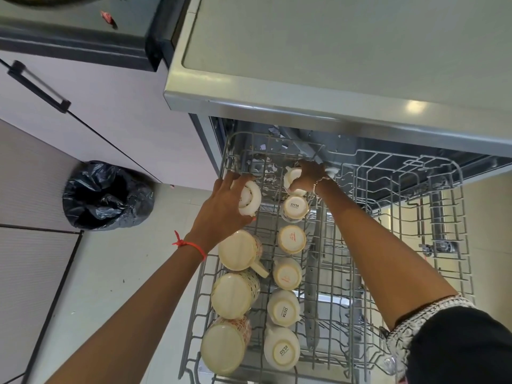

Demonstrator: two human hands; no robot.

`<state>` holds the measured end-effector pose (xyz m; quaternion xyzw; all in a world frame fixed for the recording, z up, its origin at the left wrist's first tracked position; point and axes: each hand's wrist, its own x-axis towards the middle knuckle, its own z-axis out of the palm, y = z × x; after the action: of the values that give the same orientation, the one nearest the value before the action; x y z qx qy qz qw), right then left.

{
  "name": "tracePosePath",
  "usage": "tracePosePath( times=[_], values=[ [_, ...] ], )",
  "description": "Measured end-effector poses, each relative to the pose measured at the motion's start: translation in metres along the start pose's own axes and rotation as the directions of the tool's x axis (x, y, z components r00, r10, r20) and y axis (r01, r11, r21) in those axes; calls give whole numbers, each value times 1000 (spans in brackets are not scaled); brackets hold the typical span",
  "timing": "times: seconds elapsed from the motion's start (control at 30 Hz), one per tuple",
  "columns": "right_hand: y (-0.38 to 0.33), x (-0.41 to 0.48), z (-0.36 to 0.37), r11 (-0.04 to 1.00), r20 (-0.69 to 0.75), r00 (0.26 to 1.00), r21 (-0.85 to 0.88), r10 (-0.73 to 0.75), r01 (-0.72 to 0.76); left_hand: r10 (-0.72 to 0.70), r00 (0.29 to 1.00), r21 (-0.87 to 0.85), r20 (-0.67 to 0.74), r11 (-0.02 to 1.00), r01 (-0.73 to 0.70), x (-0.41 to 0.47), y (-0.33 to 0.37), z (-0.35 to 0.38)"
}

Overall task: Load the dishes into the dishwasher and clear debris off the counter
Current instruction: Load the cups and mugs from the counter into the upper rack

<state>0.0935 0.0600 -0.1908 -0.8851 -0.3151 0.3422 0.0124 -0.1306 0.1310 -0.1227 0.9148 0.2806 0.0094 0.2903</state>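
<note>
The dishwasher's upper wire rack (410,245) is pulled out below the grey counter (332,51). Two rows of cream cups stand upside down along its left side: three large patterned mugs (235,295) and several smaller cups (288,273). My left hand (221,209) grips a cream cup (250,199) above the far end of the left row. My right hand (310,176) holds another cream cup (292,180) at the far end of the second row, over the rack.
A black bin bag (106,195) sits on the floor to the left of the dishwasher. A cabinet with a black handle (38,87) stands beyond it. A small red scrap (106,17) lies on the dark counter at top left. The rack's right half holds bare tines.
</note>
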Motion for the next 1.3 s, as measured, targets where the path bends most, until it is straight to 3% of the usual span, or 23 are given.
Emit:
tracePosePath(
  times=[0.07, 0.13, 0.23, 0.33, 0.53, 0.83, 0.93, 1.0, 1.07, 1.2, 1.3],
  values=[
    [-5, -9, -4, 999, -78, 996, 24, -40, 42, 4, 1000, -12, -2, 1000, -4, 0, 1, 0],
    [-16, -27, -12, 974, -151, 971, 105, -183, 200, 2, 1000, -33, -1, 999, -2, -1, 1, -1],
    [-35, -67, -28, 839, -85, 887, 294, -453, 457, -37, 999, -101, 2, 994, 37, -1, 4, -4],
    [-48, -97, -29, 771, 12, 823, 358, -568, 527, -79, 997, -178, 17, 981, 81, 0, 10, -10],
    [-57, -111, -18, 690, -92, 797, 447, -597, 569, -57, 998, -265, 33, 962, 64, -3, 13, -22],
    [-54, -121, -14, 678, -174, 751, 338, -637, 653, 68, 997, -368, 35, 929, -50, -18, 5, -23],
    [-50, -119, -13, 719, -196, 788, 326, -584, 614, 61, 998, -199, -20, 978, -64, -31, -1, -20],
    [-48, -114, -10, 768, -176, 822, 296, -541, 568, 52, 999, -4, 2, 999, -52, -40, -12, -13],
    [-46, -107, -4, 801, -132, 843, 265, -522, 538, 8, 1000, 87, 22, 996, -10, -49, -22, -4],
    [-52, -91, 15, 828, -49, 850, 205, -525, 523, 20, 999, 154, 28, 988, -24, -61, -32, 8],
    [-56, -77, 34, 843, 27, 852, 162, -523, 512, -15, 997, 82, 69, 997, 9, -63, -39, 14]
  ],
)
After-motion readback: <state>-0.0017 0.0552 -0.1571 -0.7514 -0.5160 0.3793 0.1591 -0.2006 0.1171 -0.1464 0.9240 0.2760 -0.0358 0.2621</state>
